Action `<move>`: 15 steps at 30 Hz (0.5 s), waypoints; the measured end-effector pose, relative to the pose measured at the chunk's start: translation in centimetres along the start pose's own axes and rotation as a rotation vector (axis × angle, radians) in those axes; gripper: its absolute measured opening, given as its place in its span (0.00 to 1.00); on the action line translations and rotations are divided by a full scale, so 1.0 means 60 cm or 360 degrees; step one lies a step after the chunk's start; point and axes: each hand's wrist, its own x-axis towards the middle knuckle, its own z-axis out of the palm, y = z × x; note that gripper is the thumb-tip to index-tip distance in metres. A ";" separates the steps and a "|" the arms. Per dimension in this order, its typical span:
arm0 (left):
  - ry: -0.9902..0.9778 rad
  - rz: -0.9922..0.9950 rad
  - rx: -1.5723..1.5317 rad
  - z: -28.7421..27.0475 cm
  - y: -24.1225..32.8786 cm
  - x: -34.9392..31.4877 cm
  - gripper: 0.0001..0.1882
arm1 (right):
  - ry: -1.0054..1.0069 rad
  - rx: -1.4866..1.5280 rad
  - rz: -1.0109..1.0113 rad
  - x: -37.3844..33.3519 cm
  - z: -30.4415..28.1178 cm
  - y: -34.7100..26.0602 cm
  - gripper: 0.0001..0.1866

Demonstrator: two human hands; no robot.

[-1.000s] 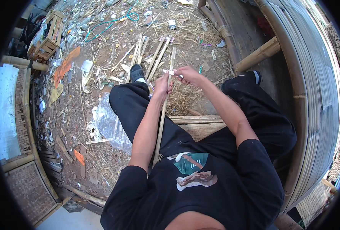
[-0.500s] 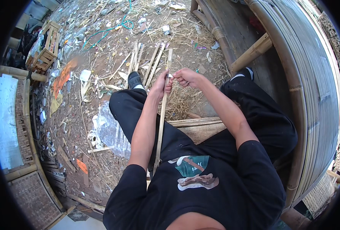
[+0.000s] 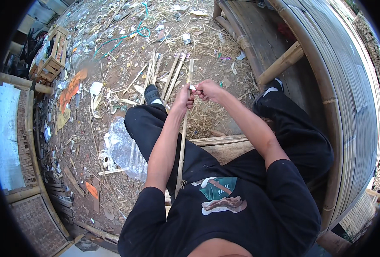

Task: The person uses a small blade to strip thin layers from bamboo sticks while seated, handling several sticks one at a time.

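Observation:
A long, thin bamboo strip (image 3: pixel 182 156) runs from beside my lap away from me, between my legs. My left hand (image 3: pixel 183 98) is closed around it near the far end. Close beside, my right hand (image 3: pixel 209 91) is pinched at a small whitish flat piece (image 3: pixel 193 87), which lies against the strip just above my left fingers. Whether this piece is a blade or something else is too small to tell. The near end of the strip rests by my shirt.
Several bamboo strips (image 3: pixel 173 77) lie on the littered ground by my left shoe. A wooden beam (image 3: pixel 224 150) is between my legs. On the right stands a bamboo platform (image 3: pixel 322 64); a wooden crate (image 3: pixel 55 53) is at far left, clear plastic sheeting (image 3: pixel 123 147) nearer.
My right hand has shifted slightly left and lower, closer to my left hand. Both hands and the bamboo strip sit a little lower in view.

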 end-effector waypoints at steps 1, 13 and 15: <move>0.0019 0.0015 0.0009 -0.002 -0.001 0.002 0.22 | -0.0002 -0.0005 0.0000 0.001 0.002 0.000 0.09; 0.0129 0.0114 -0.0032 -0.006 -0.002 0.003 0.22 | 0.0537 -0.0886 -0.0480 0.012 0.019 0.011 0.12; 0.0115 0.0128 -0.0036 -0.009 -0.003 0.005 0.23 | 0.0843 -0.1255 -0.0958 0.011 0.026 0.018 0.11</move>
